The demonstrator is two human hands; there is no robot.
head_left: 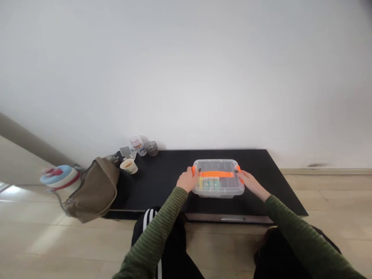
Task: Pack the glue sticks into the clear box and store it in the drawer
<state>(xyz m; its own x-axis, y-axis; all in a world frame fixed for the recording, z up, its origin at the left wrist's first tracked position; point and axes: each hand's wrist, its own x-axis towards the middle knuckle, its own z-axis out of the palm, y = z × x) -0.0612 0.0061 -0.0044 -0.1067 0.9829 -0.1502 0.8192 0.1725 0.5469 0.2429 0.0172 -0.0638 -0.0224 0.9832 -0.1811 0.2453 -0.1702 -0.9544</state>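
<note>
A clear plastic storage box (pixel 218 190) with an orange handle across its lid and orange clips at both ends sits on a low black table (pixel 162 178). Something green and yellow shows through its side. My left hand (pixel 188 180) grips the box's left end at the orange clip, thumb on the lid. My right hand (pixel 247 179) holds the right end at the other clip, thumb on top too. Both arms wear green striped sleeves.
At the table's left end lean an olive bag (pixel 94 190), a paper cup of drink (pixel 128 166), a glass (pixel 151 148) and a small bottle (pixel 137 144). A blue and red lidded container (pixel 60 177) stands beside the bag. A white wall rises behind.
</note>
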